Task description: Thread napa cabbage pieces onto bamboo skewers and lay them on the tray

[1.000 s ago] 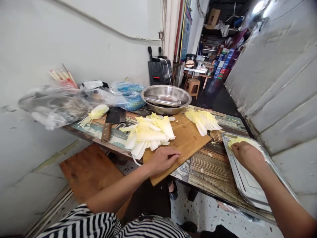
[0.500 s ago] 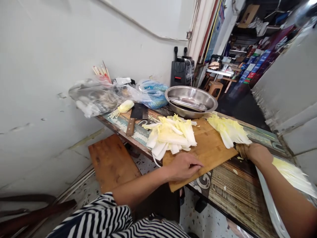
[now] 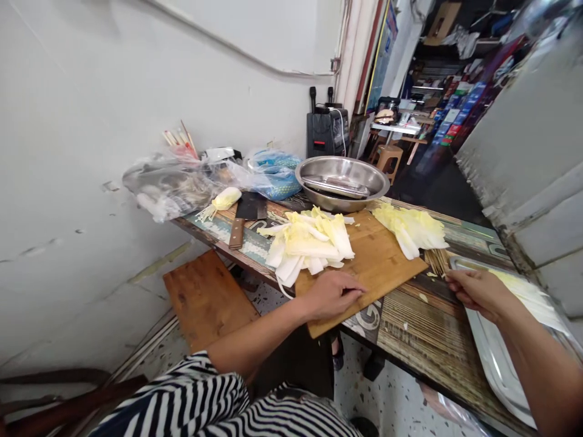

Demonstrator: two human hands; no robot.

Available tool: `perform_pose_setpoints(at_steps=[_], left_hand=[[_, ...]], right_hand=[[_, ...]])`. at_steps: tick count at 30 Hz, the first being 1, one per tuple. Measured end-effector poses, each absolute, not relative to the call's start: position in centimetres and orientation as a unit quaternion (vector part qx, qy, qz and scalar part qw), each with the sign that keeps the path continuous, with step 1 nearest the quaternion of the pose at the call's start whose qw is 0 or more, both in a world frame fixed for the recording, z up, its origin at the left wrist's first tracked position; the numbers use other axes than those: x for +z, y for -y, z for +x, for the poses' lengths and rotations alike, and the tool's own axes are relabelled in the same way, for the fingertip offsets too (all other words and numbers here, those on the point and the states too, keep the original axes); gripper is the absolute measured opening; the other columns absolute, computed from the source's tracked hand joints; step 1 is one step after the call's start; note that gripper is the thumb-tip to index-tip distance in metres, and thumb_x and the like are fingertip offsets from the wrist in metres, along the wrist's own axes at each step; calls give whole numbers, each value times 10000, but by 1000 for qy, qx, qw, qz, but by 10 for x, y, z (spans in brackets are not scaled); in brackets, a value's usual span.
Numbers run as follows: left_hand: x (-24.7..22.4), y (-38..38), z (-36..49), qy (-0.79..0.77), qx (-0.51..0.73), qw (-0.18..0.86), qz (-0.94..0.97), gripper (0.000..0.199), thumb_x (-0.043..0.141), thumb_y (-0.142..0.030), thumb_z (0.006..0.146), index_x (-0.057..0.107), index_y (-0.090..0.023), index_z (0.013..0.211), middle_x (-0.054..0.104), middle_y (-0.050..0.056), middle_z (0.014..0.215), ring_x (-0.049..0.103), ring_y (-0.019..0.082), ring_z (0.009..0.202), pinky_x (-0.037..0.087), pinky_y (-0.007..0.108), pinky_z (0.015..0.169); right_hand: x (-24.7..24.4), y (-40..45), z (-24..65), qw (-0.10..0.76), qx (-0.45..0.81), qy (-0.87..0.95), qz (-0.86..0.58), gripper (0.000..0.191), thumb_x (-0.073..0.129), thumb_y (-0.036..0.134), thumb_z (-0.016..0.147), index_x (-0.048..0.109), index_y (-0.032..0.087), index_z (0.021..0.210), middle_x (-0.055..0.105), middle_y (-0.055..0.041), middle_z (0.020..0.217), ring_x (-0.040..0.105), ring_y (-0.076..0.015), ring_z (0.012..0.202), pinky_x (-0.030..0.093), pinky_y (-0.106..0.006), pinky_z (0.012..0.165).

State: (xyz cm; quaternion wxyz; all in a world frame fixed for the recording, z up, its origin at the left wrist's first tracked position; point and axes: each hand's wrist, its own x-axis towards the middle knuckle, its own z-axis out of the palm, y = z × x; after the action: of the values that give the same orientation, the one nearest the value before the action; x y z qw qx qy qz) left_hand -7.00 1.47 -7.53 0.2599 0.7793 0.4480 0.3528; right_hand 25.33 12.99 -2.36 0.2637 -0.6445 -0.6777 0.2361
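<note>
My left hand (image 3: 334, 294) rests at the front of the wooden cutting board (image 3: 373, 267), its fingers curled together; whatever lies between them, if anything, is hidden. Behind it on the board is a heap of cut napa cabbage leaves (image 3: 310, 243). More cabbage leaves (image 3: 412, 229) lie over the board's right end. Beside that end is a bundle of thin bamboo skewers (image 3: 437, 262). My right hand (image 3: 478, 292) pinches at the near ends of the skewers, beside a metal tray (image 3: 496, 364) with cabbage pieces (image 3: 523, 297) on it.
A cleaver (image 3: 241, 221) lies left of the heap, near a small cabbage heart (image 3: 226, 198). Plastic bags (image 3: 173, 182) and a steel basin (image 3: 344, 173) stand along the back. A wooden stool (image 3: 209, 291) is below the table, with a black speaker (image 3: 325, 133) beyond.
My right hand has drawn back from over the skewers, its fingertips now at their near ends, and more of the tray shows. My left hand stays on the board. The view has shifted slightly.
</note>
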Motion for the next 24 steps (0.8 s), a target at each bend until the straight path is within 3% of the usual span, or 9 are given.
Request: perform_pose_setpoints(at_steps=[3,7,8,10,12,14,16,19,24], left_hand=[[-73,-9,-67,-467,350,238,776,290,547,-220,947,804,-148,1060,801,89,1057,739,223,993,537,335,942],[-59,8,-48,-461,369,251,767,347,523,-324,977,792,-157,1121,794,105,1058,722,233,986,529,352,933],[-55,12,-40,-454,372,287,757,368,525,-368,982,789,-165,1137,794,97,1026,718,219,941,533,332,892],[-48,19,-21,-443,363,398,716,429,544,-462,970,777,-166,1176,765,65,856,675,174,752,517,278,721],[-45,24,-4,-433,358,514,648,499,596,-532,924,768,-139,1179,642,7,652,540,121,566,416,232,554],[-47,27,9,-417,366,594,583,509,658,-564,868,779,-112,1067,535,-33,574,441,89,509,346,211,507],[-51,30,17,-396,367,633,554,460,712,-561,822,763,-112,904,534,-35,576,448,79,518,365,204,529],[-61,38,24,-365,336,628,600,352,735,-471,829,724,-121,791,616,0,631,527,92,562,422,207,577],[-66,43,28,-273,285,476,786,241,634,-312,951,756,-126,858,756,80,848,671,137,784,487,209,740]], right_hand=[[-23,-56,247,310,375,633,-602,591,301,644,1038,476,241,644,405,70,506,331,-67,350,287,-240,345],[-49,52,218,369,423,607,-562,482,408,593,1014,540,249,704,452,50,498,408,-113,390,361,-265,384],[-58,72,209,381,407,613,-560,452,456,578,999,567,243,717,455,54,495,397,-109,385,338,-254,372],[-74,98,193,385,372,642,-549,370,586,515,940,616,234,701,537,26,557,502,-127,484,418,-250,460],[-87,107,186,385,337,675,-532,343,627,463,895,614,237,638,568,16,575,539,-134,524,443,-250,512],[-97,108,188,381,313,697,-520,306,627,411,868,613,244,612,586,18,572,550,-131,509,442,-246,508],[-106,106,197,379,301,706,-518,240,635,357,841,627,252,626,613,20,587,577,-133,505,462,-239,505],[-119,105,208,391,297,689,-533,116,643,356,836,679,259,784,706,-2,697,676,-159,586,561,-244,583],[-134,106,215,438,370,577,-581,435,671,534,853,643,243,1176,773,-30,750,755,-215,662,616,-260,601]])
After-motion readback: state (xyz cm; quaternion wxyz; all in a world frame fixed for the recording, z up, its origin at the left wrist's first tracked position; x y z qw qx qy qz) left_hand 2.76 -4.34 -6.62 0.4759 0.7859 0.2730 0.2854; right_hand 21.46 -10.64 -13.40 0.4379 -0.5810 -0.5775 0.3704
